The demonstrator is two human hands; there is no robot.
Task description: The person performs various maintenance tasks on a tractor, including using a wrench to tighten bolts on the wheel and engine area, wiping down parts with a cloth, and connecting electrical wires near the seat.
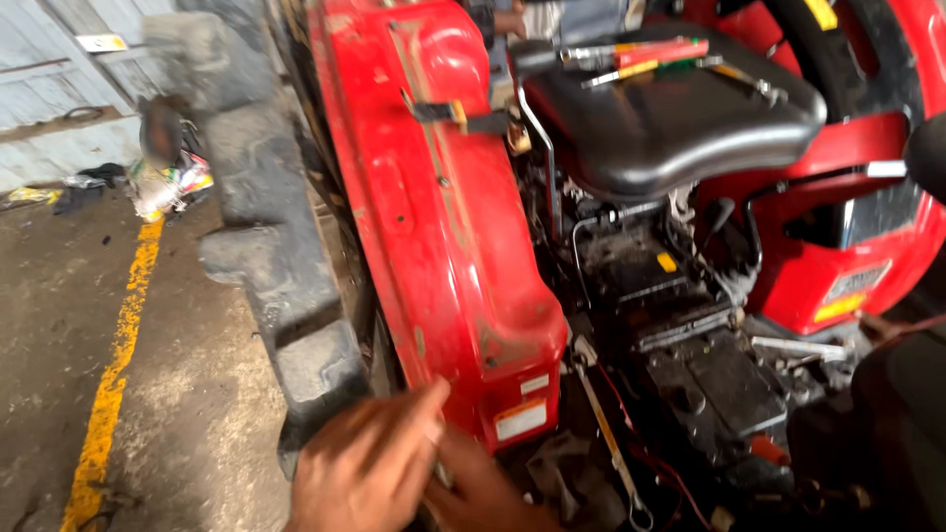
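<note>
Red sheet metal is what your hands are working against: the tractor's fender [434, 227] is standing upright in the centre of the view, and its lower edge is sitting just above your fingers. Your left hand [370, 463] is reaching up at the bottom of the view, fingers loosely extended and open, with the fingertips touching the fender's lower corner beside a white label. Your right hand [478, 488] is lying partly under the left; whether it is gripping anything cannot be told. Just right of the hands, a long spanner [611, 443] is hanging down among the dark, greasy machinery [709, 374]. Above that, a black seat [670, 118] is carrying several hand tools [641, 54]. Left of the fender, a large lugged tyre [266, 246] is resting on the concrete floor [197, 394], which is bearing a yellow painted line [118, 355].
</note>
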